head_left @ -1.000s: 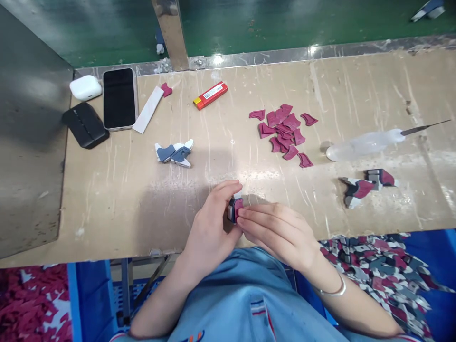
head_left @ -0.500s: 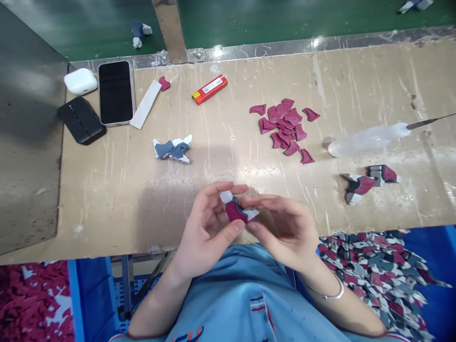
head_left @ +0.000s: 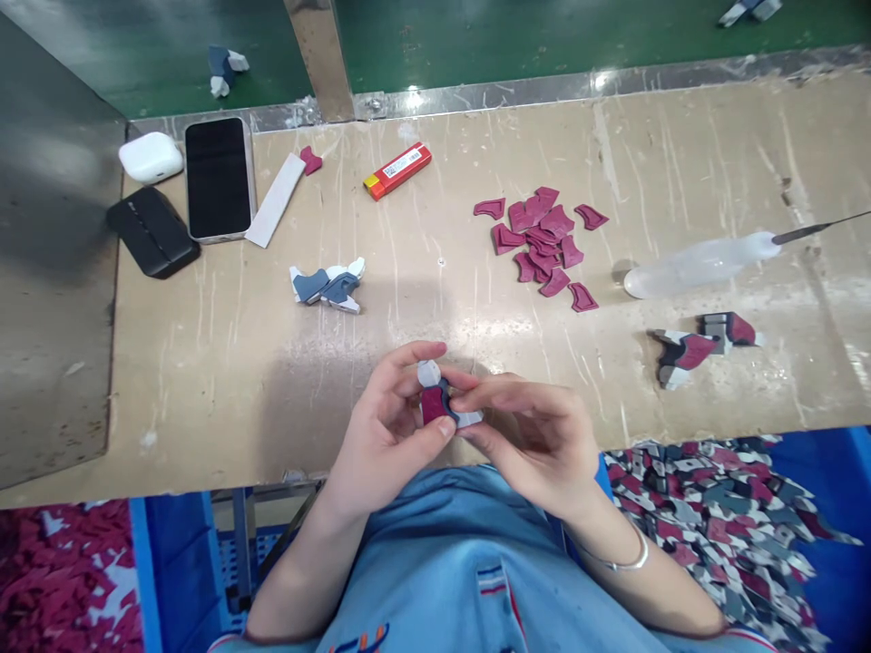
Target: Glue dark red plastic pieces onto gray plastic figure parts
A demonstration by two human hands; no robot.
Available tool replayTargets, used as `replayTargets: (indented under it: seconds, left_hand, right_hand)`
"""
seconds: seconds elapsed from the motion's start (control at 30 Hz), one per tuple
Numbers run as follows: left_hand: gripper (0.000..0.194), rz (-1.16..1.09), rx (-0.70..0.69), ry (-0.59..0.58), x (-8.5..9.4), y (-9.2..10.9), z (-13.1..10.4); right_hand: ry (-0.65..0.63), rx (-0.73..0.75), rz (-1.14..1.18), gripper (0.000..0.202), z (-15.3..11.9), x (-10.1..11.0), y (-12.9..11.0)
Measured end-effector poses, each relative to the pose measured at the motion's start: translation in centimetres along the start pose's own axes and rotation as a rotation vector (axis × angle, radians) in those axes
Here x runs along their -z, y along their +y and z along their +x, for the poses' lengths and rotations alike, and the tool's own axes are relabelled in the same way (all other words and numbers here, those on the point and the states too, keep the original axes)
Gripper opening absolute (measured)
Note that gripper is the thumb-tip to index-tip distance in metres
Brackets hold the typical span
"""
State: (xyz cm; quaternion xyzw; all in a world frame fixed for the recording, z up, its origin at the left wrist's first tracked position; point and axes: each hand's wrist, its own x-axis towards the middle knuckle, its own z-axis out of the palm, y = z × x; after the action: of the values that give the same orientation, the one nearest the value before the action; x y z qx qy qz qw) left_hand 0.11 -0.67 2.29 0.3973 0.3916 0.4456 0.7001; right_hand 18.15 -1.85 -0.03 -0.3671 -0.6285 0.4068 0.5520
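Observation:
Both hands meet around a small plastic part (head_left: 434,404) in maroon, dark grey and white, just above the table's front edge. My left hand (head_left: 391,426) grips its left side, with the thumb on the maroon face. From the right, my right hand (head_left: 537,426) pinches the grey and white end between thumb and fingers. Beyond the hands lies a pile of maroon pieces (head_left: 543,238). Blue-grey and white parts (head_left: 327,285) rest to the left. Two joined maroon, black and white parts (head_left: 687,354) sit on the right.
A clear-handled pointed tool (head_left: 708,263) lies at right. Along the back left are a phone (head_left: 218,180), a white case (head_left: 151,157), a black box (head_left: 153,231), a white strip (head_left: 276,199) and a red lighter (head_left: 397,170). Below the table stand bins of maroon pieces (head_left: 61,580) and mixed parts (head_left: 714,526).
The held part has turned slightly and shifted left, and my right fingers have moved left over its grey edge. On the green surface behind, the loose parts have slid left.

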Motion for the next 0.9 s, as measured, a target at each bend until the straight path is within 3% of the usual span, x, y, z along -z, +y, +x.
replayTargets:
  seconds: [0.2, 0.33, 0.43, 0.53, 0.6, 0.77, 0.9]
  left_hand:
    - [0.055, 0.001, 0.053, 0.056, 0.4, -0.1, 0.2]
    - [0.034, 0.062, 0.011, 0.11, 0.2, -0.2, 0.2]
    - [0.016, 0.189, -0.127, 0.148, -0.2, -0.1, 0.0]
    - [0.024, 0.366, -0.276, 0.159, -0.7, 0.0, -0.2]
    - [0.027, 0.406, -0.281, 0.168, -0.9, 0.0, -0.3]
    - [0.038, 0.196, -0.189, 0.207, -1.2, -0.2, -0.3]
    - [0.04, 0.135, -0.257, 0.272, -1.7, -0.5, -0.3]
  right_hand:
    - [0.049, 0.05, -0.049, 0.038, 0.4, -0.1, -0.1]
    - [0.097, 0.085, -0.113, 0.028, 0.5, -0.3, -0.2]
    - [0.127, -0.03, -0.058, 0.031, 0.2, -0.5, -0.1]
    - [0.143, -0.226, 0.036, 0.041, 0.3, -0.6, -0.1]
    - [0.13, -0.304, 0.068, 0.045, 0.5, -0.5, -0.2]
    - [0.181, -0.321, 0.064, 0.044, 0.8, -0.5, -0.8]
    - [0.23, -0.283, 0.047, 0.044, 0.6, -1.0, -1.0]
